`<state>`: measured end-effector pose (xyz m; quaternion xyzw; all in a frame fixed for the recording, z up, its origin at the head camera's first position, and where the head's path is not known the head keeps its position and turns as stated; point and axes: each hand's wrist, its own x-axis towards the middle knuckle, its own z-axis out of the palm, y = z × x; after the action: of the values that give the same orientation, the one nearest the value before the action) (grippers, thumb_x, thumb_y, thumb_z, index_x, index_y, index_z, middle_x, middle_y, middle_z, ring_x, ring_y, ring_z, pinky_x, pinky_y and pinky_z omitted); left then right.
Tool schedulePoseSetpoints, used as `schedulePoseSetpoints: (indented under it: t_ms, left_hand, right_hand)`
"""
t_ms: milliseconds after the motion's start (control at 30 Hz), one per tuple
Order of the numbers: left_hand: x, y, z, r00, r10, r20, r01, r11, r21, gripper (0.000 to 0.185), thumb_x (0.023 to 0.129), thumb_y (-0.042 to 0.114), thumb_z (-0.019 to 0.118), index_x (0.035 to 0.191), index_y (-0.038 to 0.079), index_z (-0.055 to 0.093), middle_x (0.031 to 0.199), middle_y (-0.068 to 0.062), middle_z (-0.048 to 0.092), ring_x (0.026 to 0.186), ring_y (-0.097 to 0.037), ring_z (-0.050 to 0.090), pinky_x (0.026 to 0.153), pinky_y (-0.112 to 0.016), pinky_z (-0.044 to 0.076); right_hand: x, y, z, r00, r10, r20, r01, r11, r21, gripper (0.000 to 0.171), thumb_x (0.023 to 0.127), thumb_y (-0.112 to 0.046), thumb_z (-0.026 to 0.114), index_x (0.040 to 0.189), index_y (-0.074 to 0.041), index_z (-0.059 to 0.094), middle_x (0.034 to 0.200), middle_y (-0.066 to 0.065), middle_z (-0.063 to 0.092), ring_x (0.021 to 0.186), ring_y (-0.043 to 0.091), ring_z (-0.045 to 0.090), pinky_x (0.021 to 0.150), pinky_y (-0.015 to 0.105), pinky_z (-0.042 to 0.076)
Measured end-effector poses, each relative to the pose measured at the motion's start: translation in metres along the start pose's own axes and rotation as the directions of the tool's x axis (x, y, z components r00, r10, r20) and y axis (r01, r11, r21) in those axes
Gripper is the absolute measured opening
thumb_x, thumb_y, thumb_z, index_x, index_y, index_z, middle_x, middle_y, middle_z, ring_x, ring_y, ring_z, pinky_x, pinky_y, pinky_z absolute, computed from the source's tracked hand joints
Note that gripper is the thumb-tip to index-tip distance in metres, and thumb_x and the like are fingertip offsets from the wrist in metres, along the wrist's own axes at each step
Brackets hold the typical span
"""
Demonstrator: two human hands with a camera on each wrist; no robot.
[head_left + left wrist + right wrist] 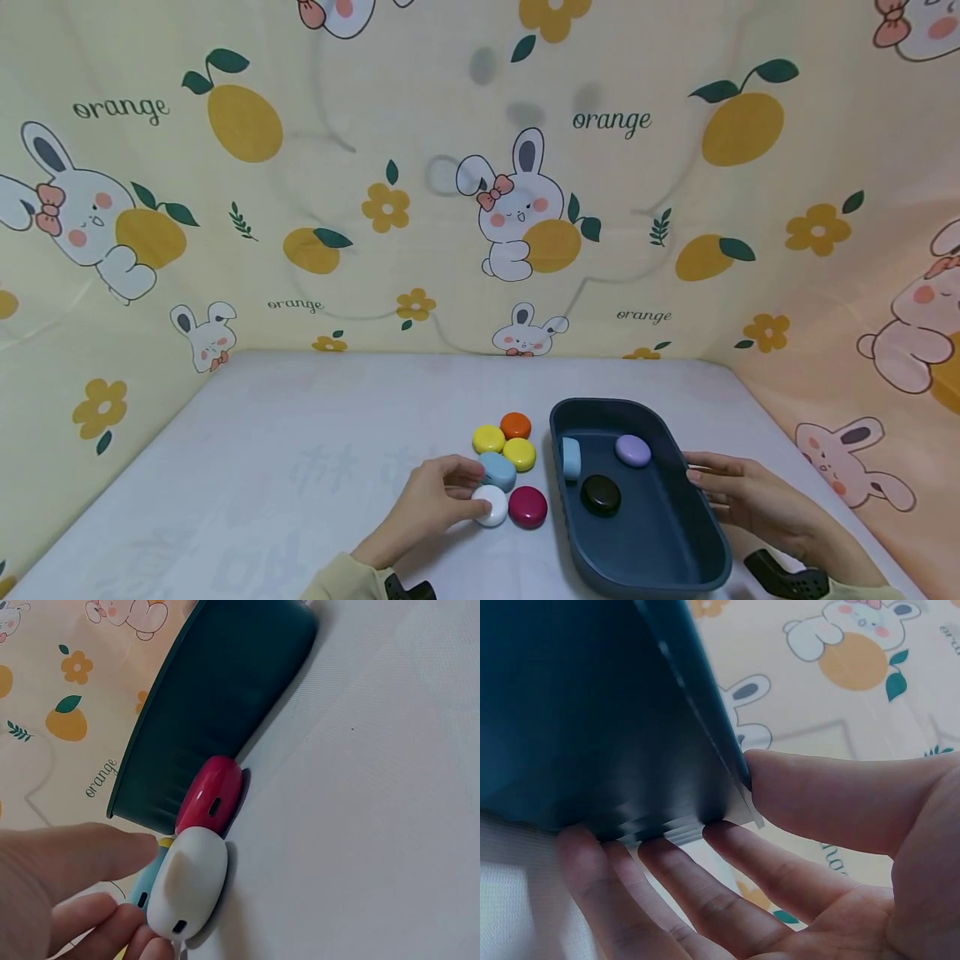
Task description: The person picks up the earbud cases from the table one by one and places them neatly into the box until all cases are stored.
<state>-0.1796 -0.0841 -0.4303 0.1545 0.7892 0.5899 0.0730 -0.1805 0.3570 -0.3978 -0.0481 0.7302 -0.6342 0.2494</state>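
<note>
The left hand rests on the white table, its fingers curled round and pinching the white pebble; the left wrist view confirms fingertips and thumb closing on that pebble's edge. The white pebble lies at the near end of a cluster, touching the magenta pebble on its right and the light blue pebble behind it. Two yellow pebbles and an orange pebble sit farther back in the same cluster. Just right of the cluster stands the dark blue tray, containing a black pebble, a lilac pebble and a pale blue pebble leaning against its left wall. The right hand is against the tray's right rim, fingers straight and spread, fingertips and thumb touching the wall.
</note>
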Motion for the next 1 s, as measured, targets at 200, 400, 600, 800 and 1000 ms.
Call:
schedulePoseSetpoints:
  t_ms: [200, 400, 600, 800, 1000]
  left_hand:
    - [-0.0004, -0.001, 0.0006, 1.0, 0.006, 0.007, -0.006, 1.0, 0.0, 0.04, 0.077, 0.009, 0.084, 0.111, -0.001, 0.066, 0.107, -0.007, 0.066, 0.096, -0.023, 0.066, 0.082, -0.029, 0.055]
    - [0.0004, -0.0022, 0.0023, 1.0, -0.011, 0.012, 0.01, 1.0, 0.024, 0.041, 0.075, 0.009, 0.086, 0.11, 0.001, 0.066, 0.105, -0.005, 0.066, 0.095, -0.022, 0.065, 0.084, -0.031, 0.055]
    - [-0.0001, -0.0019, 0.0031, 1.0, -0.002, 0.02, 0.002, 1.0, 0.03, 0.043, 0.074, 0.007, 0.086, 0.111, 0.0, 0.065, 0.106, -0.006, 0.066, 0.096, -0.023, 0.065, 0.085, -0.032, 0.055]
    - [-0.0007, 0.0006, 0.0037, 0.999, 0.002, 0.032, -0.003, 0.999, 0.035, 0.046, 0.072, 0.002, 0.086, 0.113, -0.001, 0.065, 0.108, -0.007, 0.065, 0.096, -0.024, 0.065, 0.086, -0.034, 0.055]
    - [0.0007, -0.0001, 0.0039, 0.999, -0.025, 0.043, 0.023, 0.998, 0.051, 0.048, 0.071, 0.002, 0.087, 0.114, 0.001, 0.065, 0.109, -0.005, 0.065, 0.098, -0.023, 0.064, 0.087, -0.034, 0.054]
  right_hand:
    - [0.0002, -0.0008, -0.0005, 1.0, -0.005, 0.016, 0.005, 1.0, 0.011, 0.067, 0.106, -0.019, 0.047, 0.147, 0.018, 0.011, 0.136, 0.02, 0.054, 0.116, 0.033, 0.058, 0.095, 0.055, 0.047]
    - [0.0001, -0.0018, -0.0005, 0.999, -0.009, 0.051, 0.006, 0.999, 0.049, 0.064, 0.106, -0.018, 0.045, 0.147, 0.017, 0.01, 0.134, 0.019, 0.055, 0.116, 0.031, 0.058, 0.096, 0.053, 0.047]
    - [0.0003, -0.0017, -0.001, 0.998, -0.008, 0.057, 0.004, 0.998, 0.06, 0.063, 0.106, -0.018, 0.045, 0.148, 0.017, 0.012, 0.135, 0.019, 0.054, 0.117, 0.031, 0.057, 0.096, 0.053, 0.047]
    - [0.0006, -0.0013, -0.0012, 0.999, -0.004, 0.053, 0.002, 0.999, 0.051, 0.064, 0.106, -0.018, 0.045, 0.148, 0.017, 0.011, 0.135, 0.019, 0.053, 0.117, 0.031, 0.057, 0.097, 0.054, 0.046]
    - [0.0004, -0.0014, -0.0006, 0.999, -0.002, 0.046, 0.0, 0.999, 0.043, 0.065, 0.106, -0.018, 0.046, 0.147, 0.018, 0.01, 0.135, 0.02, 0.053, 0.117, 0.032, 0.057, 0.096, 0.054, 0.047]
